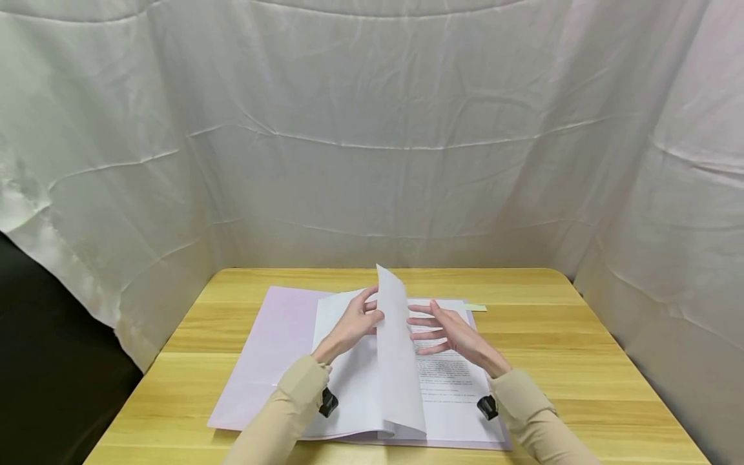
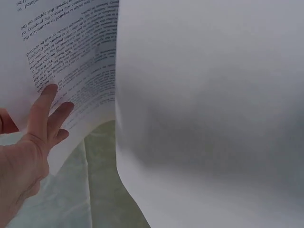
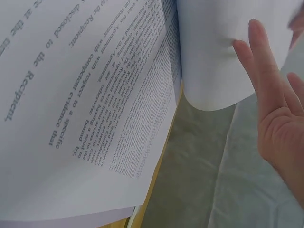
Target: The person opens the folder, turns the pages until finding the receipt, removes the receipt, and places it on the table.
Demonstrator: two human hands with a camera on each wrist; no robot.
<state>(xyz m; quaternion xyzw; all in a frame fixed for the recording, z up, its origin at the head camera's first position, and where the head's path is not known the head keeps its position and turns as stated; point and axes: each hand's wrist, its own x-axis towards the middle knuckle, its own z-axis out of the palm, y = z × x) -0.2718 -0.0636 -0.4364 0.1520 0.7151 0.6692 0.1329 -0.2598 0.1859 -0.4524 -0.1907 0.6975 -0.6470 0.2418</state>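
Note:
A pale lilac folder (image 1: 290, 336) lies open on the table with white sheets in it. One sheet (image 1: 398, 361) stands raised and curled in the middle, its blank side toward the right. My left hand (image 1: 351, 326) pinches this sheet by its free edge. In the left wrist view its fingers (image 2: 40, 109) lie over the printed side, and the thumb is partly hidden past the edge. My right hand (image 1: 459, 332) is on the other side with fingers spread, the fingertips right at the blank side. Under it lies a printed page (image 1: 447, 381).
A blank page (image 1: 349, 381) lies on the left part of the folder. A pale green strip (image 1: 475, 308) sticks out at the right edge. The wooden table (image 1: 581, 361) is enclosed by hanging grey-white cloth (image 1: 372, 142).

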